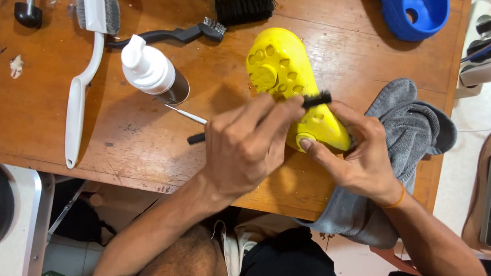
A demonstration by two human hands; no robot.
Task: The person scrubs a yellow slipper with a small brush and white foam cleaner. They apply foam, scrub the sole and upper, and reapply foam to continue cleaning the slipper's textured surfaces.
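2 hands work near the wooden table's (141,142) front edge: right hand (365,158) pinches yellow perforated foam clog (287,77); left hand (245,146) grips slim black brush (316,99). Short, light strokes suit best.

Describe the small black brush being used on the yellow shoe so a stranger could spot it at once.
On the brown wooden table, find the yellow foam clog near the front edge. The left hand holds a thin black-handled brush across it. Unlike the long white scrub brush lying farther left, it is slim, dark and in use.
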